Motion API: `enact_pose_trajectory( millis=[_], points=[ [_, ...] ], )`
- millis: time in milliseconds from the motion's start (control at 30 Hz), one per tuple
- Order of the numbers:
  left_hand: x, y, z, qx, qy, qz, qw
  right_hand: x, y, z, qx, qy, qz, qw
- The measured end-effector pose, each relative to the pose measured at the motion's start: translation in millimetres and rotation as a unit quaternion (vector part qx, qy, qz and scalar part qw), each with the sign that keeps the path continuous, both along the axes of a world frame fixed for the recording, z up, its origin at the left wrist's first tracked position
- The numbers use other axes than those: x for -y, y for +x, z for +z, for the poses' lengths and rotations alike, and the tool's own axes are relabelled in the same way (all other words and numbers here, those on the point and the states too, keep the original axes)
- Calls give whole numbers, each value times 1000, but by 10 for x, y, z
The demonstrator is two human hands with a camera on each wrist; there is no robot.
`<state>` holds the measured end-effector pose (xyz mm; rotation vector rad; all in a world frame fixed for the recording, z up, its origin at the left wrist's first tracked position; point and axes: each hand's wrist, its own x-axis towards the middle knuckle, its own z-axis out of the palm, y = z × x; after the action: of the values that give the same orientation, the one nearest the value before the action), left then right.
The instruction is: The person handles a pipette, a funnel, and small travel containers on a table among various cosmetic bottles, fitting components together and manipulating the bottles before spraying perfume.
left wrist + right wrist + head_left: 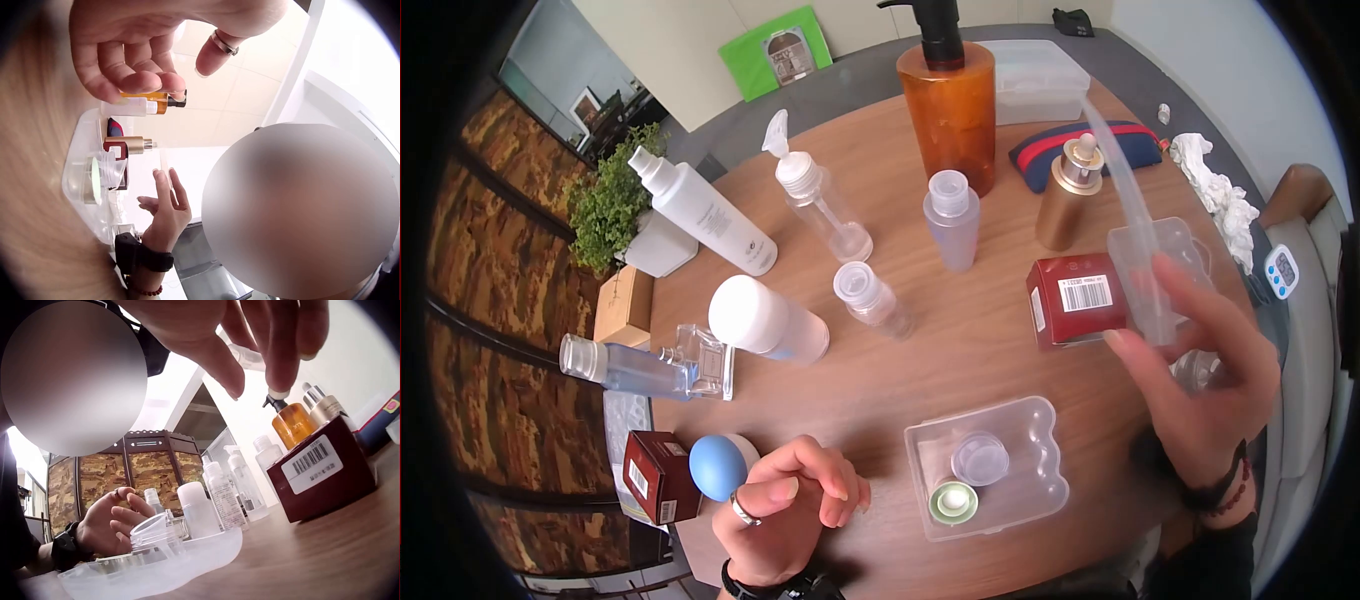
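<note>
My right hand [1215, 365] is raised over the table's right side. It holds a long, tapered translucent plastic tube [1135, 210], thick end among the fingers and thin end pointing away. Beneath that hand lie a dark red box [1080, 290] with a barcode label and part of a clear plastic case [1120, 240]. Loosely curled, my left hand [785, 505] holds nothing and hovers near a blue round cap [718, 468]. Between the hands sits a clear plastic tray [1030, 500] with a small clear jar [980, 458] and a green-rimmed round lid or jar [953, 503] inside.
An amber pump bottle [948, 120] and a gold dropper bottle [1065, 205] stand at the back. White spray, clear pump and small clear bottles [875, 300] fill the middle. A perfume bottle [705, 360] and a second red box [662, 478] are at left.
</note>
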<state>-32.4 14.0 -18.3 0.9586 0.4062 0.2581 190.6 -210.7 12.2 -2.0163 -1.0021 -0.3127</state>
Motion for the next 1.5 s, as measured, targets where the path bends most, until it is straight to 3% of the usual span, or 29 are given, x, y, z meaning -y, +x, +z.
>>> enact_pose_trajectory(
  millis=[133,233,400,867,967,1167,1267,1367,1433,1500],
  points=[
    [32,13,17,-27,33,14,999,26,14,-29,11,12,16,1000],
    [-4,-4,-1,10,-7,0,1000,16,7,-13,5,21,-9,1000],
    [-5,-5,0,8,-13,-5,1000,-85,60,-18,103,42,185,976],
    [-27,-18,-6,8,-14,-17,1000,-39,50,-27,94,33,198,975],
    [-14,-24,-23,7,-25,-17,1000,-51,47,-71,83,74,187,976],
    [-22,-20,-21,9,-26,-21,999,-111,20,-61,33,-13,166,985],
    [-28,-13,-3,11,-22,-17,1000,-81,21,1,81,20,165,983],
    [-23,-12,-14,7,-21,-14,1000,-9,76,-3,66,21,208,976],
    [-23,-19,-3,3,-25,-30,999,-1,118,-9,96,-8,309,946],
    [-35,-33,1,0,-20,-28,999,-64,49,-37,77,-44,288,953]
  ],
)
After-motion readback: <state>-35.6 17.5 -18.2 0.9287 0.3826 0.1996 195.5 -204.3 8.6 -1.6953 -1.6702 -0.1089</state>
